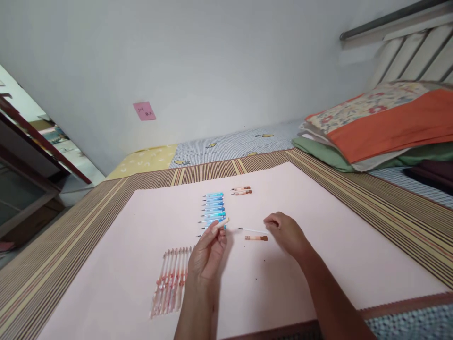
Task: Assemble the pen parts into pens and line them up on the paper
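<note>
My left hand (207, 252) is raised over a pink sheet (141, 245), fingers pinched on a short cream pen piece (222, 223). My right hand (286, 231) rests on the sheet with its fingers closed on the end of a thin white refill (252, 230). A small brown pen part (256, 238) lies just below the refill. Beyond my left hand sits a row of several blue pens (214, 208). Two brown pens (241, 190) lie farther back. Several clear pink pens (171, 281) lie side by side at the near left.
The pink sheet lies on a striped mat (389, 203) over a bed. Folded blankets, orange on top (382, 125), are stacked at the right. A wall with a pink note (144, 111) is behind. Dark wooden furniture (24, 156) stands at the left.
</note>
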